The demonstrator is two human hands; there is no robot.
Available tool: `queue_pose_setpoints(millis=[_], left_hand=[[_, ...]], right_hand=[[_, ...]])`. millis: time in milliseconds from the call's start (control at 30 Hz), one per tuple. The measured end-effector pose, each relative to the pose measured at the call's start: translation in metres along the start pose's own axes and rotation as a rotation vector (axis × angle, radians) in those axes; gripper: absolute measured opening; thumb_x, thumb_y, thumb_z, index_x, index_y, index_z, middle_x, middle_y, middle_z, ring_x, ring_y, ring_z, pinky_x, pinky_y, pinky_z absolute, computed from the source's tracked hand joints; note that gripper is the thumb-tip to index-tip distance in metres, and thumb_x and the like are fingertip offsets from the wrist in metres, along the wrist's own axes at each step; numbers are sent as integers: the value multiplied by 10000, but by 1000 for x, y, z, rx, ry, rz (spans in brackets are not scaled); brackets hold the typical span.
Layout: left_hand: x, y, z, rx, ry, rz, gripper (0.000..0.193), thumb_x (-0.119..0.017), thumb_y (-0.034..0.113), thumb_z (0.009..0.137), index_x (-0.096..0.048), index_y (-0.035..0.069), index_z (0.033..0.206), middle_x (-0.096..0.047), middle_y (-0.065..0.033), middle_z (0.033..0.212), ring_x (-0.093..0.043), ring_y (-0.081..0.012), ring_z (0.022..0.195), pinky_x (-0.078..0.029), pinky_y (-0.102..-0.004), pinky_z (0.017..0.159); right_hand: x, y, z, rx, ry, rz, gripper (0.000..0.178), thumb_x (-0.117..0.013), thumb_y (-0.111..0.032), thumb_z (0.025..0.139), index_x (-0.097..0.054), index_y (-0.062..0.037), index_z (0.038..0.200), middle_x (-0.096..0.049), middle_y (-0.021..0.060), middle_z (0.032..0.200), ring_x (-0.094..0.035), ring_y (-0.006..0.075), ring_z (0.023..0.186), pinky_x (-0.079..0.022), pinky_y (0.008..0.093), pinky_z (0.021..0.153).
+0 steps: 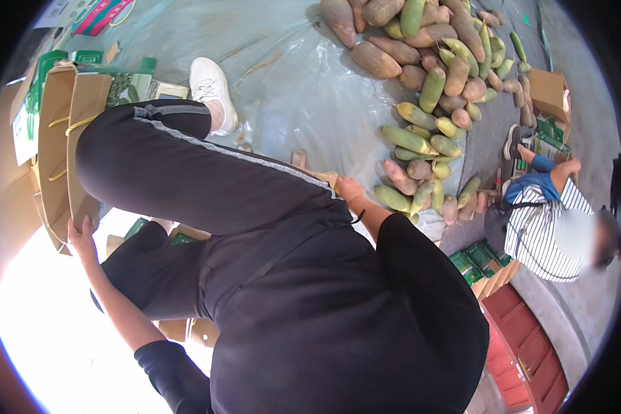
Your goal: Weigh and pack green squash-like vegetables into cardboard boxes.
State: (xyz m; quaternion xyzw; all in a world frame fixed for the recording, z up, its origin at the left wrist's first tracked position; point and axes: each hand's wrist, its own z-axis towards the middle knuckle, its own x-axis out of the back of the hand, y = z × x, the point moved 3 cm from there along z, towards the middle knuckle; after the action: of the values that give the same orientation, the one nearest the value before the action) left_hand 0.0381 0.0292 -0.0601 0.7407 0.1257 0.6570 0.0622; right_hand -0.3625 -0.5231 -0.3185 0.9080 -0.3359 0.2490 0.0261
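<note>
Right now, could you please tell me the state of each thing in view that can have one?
Left hand: closed on cardboard box
Right hand: curled, grip unclear
Cardboard box: appears open
Vegetables: loose, piled
Plastic sheet: spread, wrinkled
White shoe: worn
Red door: seemingly shut

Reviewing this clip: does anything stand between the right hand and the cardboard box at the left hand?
Yes. The person's own bent leg, in black trousers, lies between the right hand and the cardboard box. The left hand is at the box's edge, unobstructed.
</note>
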Motion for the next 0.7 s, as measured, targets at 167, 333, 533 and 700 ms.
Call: queue_pose_setpoints(millis=[167,333,533,700], left_hand=[[-2,12,-4,13,-4,-100,392,-612,220,849,-551,-34,1141,-650,-176,968,-622,-258,891,-478,-359,804],[-9,19,-3,59,22,-100,391,-617,139,817,-543,-8,1172,-648,-179,983,-620,-264,905,-467,-348,820],[14,21,-23,61,122,-83,352,-629,99,798,-568,15,1134,-638,-189,981,-619,-285,905,-468,-353,812],[-34,41,12,-62,121,-192,319,-648,71,748,-595,41,1061,-636,-173,943,-618,-316,884,-478,-372,792]], right_hand=[[-52,14,55,95,-30,-309,383,-599,-231,803,-555,-135,1171,-562,65,1162,-515,255,1125,-466,408,859],[-95,27,96,98,55,-88,272,-505,-161,853,-554,-96,1113,-597,109,1082,-561,296,1042,-474,402,816],[-114,121,109,33,32,354,250,-523,-149,841,-547,-75,1078,-603,134,1051,-571,318,1014,-474,398,803],[-81,189,130,-185,160,787,234,-539,-140,830,-541,-57,1050,-608,155,1025,-579,337,989,-474,395,792]])
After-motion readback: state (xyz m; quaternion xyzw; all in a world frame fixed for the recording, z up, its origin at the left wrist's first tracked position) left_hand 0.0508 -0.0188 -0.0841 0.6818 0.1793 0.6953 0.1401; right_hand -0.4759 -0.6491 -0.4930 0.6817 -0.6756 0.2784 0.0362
